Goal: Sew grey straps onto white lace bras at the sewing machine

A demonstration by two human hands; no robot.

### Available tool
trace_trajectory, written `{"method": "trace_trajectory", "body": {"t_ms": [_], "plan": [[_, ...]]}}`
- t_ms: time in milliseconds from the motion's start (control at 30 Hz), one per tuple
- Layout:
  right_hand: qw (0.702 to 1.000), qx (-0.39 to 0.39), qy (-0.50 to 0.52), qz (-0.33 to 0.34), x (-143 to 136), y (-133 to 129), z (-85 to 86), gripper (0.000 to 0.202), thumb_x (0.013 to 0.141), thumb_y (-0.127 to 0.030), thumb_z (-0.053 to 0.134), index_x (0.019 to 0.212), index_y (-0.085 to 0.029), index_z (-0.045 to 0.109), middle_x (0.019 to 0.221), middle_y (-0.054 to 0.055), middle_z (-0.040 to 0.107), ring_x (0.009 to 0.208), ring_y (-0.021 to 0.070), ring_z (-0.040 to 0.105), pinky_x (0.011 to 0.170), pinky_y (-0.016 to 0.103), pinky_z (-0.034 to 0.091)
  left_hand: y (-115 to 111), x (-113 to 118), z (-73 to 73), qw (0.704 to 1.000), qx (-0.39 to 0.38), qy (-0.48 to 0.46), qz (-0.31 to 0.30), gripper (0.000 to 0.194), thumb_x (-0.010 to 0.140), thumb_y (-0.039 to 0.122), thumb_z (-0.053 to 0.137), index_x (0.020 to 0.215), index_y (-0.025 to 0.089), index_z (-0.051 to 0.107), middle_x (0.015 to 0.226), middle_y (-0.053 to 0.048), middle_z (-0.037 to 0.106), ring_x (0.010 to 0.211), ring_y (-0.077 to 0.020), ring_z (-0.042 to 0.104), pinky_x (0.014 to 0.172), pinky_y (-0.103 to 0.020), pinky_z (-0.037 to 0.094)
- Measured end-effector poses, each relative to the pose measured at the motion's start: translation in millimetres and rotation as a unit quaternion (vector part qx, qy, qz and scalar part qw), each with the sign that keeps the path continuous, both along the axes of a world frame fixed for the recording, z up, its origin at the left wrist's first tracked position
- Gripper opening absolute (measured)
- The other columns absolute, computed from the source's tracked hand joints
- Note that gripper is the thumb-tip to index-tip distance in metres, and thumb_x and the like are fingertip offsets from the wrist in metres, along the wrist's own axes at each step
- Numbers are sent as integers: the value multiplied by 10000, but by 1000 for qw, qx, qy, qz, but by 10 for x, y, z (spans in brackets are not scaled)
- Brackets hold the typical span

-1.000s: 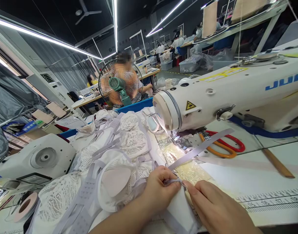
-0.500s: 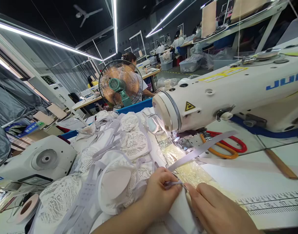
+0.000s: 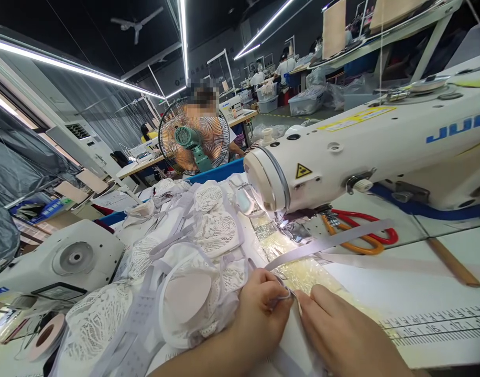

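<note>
My left hand (image 3: 265, 309) is closed in a pinch on a pale lilac strap (image 3: 326, 245), whose free end stretches up and right past the sewing machine's needle area. Close beside it, my right hand (image 3: 340, 330) pinches the edge of the same work, fingertips nearly touching the left ones. Exactly what sits between the fingertips is small and partly hidden. White fabric (image 3: 297, 335) hangs below both hands. To the left lies a heap of white lace bras (image 3: 216, 230) with lilac edging, one showing a smooth cup pad (image 3: 188, 298).
A white sewing machine (image 3: 366, 141) stands at the right, its lamp lit. Orange-handled and red-handled scissors (image 3: 361, 241) and a wooden-handled tool (image 3: 454, 262) lie under its arm. A second machine (image 3: 75, 256) is at left. Beyond are a fan (image 3: 193, 139) and a seated person.
Both hands stay together, with the fingertips shifted slightly. The strap's free end has swung a little to the right over the scissors.
</note>
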State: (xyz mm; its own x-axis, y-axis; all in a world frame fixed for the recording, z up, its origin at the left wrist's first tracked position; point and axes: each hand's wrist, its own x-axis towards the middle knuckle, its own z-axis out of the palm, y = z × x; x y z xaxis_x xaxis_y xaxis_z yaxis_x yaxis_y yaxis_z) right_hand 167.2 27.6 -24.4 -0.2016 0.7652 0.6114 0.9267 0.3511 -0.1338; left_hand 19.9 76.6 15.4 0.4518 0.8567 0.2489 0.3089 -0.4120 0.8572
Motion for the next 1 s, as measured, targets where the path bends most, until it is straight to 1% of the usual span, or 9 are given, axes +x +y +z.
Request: {"method": "trace_trajectory", "body": {"t_ms": [133, 267, 400, 500, 600, 667, 767, 867, 1000], "plan": [[998, -37, 46, 16, 43, -4, 136, 224, 898, -189, 354, 738, -227, 507, 635, -28, 454, 457, 97, 490, 430, 227, 353, 18, -3, 2, 1000, -12, -9, -3, 70, 710, 108, 568, 680, 162, 601, 791, -30, 510, 703, -114, 499, 580, -212, 410], [998, -9, 58, 10, 60, -31, 225, 282, 913, -195, 295, 723, -227, 501, 611, -26, 442, 419, 106, 484, 392, 235, 346, 28, -1, -1, 1000, -10, -6, -4, 75, 703, 99, 568, 674, 162, 596, 784, -27, 505, 697, -114, 493, 575, -213, 408], [997, -46, 51, 25, 56, -48, 209, 221, 882, -182, 359, 716, -238, 493, 639, -22, 469, 456, 112, 497, 416, 238, 351, 23, -1, 2, 1000, 4, -2, -8, 88, 705, 89, 559, 679, 165, 594, 790, -26, 505, 714, -118, 504, 580, -212, 414], [996, -66, 51, 18, 59, -48, 160, 170, 856, -178, 411, 727, -244, 500, 656, -24, 482, 477, 111, 498, 431, 236, 340, 16, -3, 0, 1000, 13, 2, -9, 103, 698, 76, 555, 682, 169, 595, 787, -20, 503, 706, -112, 503, 576, -207, 411], [998, -53, 40, 19, 55, -38, 125, 166, 835, -164, 418, 709, -244, 491, 637, -27, 473, 473, 111, 483, 436, 236, 328, 13, -3, -14, 1000, 21, 2, -9, 118, 693, 61, 546, 684, 169, 593, 788, -19, 504, 704, -109, 503, 580, -206, 409], [999, -28, 23, 22, 29, -23, 122, 159, 804, -139, 418, 709, -242, 494, 622, -24, 469, 470, 115, 473, 434, 241, 315, 10, -2, -27, 1000, 26, 0, -8, 117, 698, 62, 542, 678, 167, 589, 784, -19, 500, 705, -110, 504, 589, -211, 409], [1000, 8, 4, -10, -49, 19, 139, 197, 752, -89, 383, 681, -230, 500, 599, -8, 464, 451, 130, 455, 424, 259, 283, 7, 0, -39, 999, 32, -3, -2, 104, 722, 88, 542, 668, 167, 583, 779, -21, 491, 705, -114, 499, 595, -220, 407], [999, 4, 7, -43, -105, 63, 153, 230, 737, -67, 353, 663, -226, 502, 596, 5, 467, 448, 140, 450, 433, 263, 279, 4, -1, -31, 1000, 22, -10, 12, 102, 744, 115, 545, 663, 169, 575, 779, -21, 486, 723, -122, 501, 614, -232, 413], [1000, -24, 11, 8, -51, 69, 157, 198, 757, -88, 393, 685, -235, 505, 607, -14, 470, 443, 126, 458, 431, 251, 282, 3, -1, -15, 1000, 11, -16, 5, 81, 736, 126, 557, 674, 174, 576, 789, -23, 493, 737, -130, 501, 634, -244, 419]]}}
